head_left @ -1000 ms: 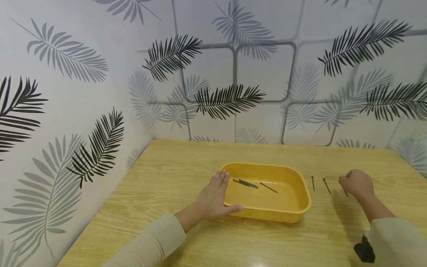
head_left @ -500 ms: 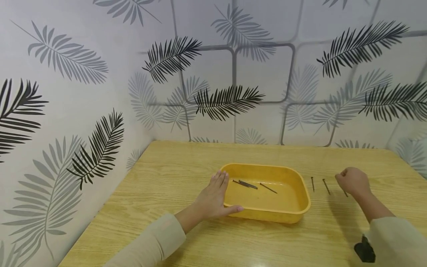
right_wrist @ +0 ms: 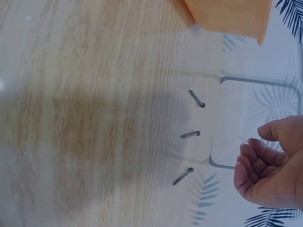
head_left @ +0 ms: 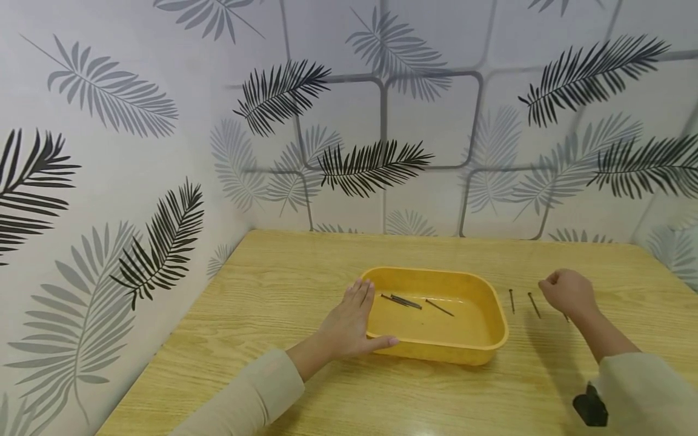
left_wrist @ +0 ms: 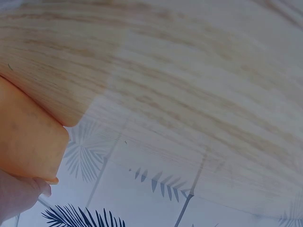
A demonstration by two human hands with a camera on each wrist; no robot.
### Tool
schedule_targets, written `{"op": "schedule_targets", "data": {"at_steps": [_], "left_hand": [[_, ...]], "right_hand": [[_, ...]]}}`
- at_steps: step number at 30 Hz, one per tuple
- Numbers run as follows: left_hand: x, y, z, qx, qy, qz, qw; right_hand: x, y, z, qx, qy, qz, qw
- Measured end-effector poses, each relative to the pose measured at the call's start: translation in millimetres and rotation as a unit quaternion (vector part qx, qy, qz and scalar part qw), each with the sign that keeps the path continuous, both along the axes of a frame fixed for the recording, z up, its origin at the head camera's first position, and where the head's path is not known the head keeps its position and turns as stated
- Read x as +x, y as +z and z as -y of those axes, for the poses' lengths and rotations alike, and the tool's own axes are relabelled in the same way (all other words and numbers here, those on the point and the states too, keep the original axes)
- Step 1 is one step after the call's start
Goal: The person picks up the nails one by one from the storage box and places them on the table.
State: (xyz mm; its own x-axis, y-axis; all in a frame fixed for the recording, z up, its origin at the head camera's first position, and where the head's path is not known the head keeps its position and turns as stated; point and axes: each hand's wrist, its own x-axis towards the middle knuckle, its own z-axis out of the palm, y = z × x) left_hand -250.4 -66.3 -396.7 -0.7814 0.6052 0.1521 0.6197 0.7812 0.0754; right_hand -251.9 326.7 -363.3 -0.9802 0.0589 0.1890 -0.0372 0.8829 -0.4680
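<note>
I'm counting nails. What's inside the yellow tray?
Inside the yellow tray lie a lone nail near the middle and, to its left, a cluster of nails overlapping too closely to count. The left hand covers part of the tray's left end; the near wall hides its inner face.

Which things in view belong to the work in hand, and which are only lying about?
Likely the job's:
yellow tray
nails inside it
three nails on the table

Merely around:
patterned wall
dark object by the right sleeve, purpose unclear
</note>
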Motion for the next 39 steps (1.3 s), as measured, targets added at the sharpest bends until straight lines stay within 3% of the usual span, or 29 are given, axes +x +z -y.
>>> {"op": "schedule_targets", "data": {"at_steps": [11,39], "left_hand": [[0.2,0.4,-1.4,-0.004,0.005,0.0,1.0],[0.5,0.4,-0.8,0.004,-0.001,0.001,1.0]], "right_hand": [[0.8,4.4,13.4,-0.007,0.01,-0.019,1.0],[-9.0,15.1,43.6,-0.015,0.02,-0.014,1.0]]}}
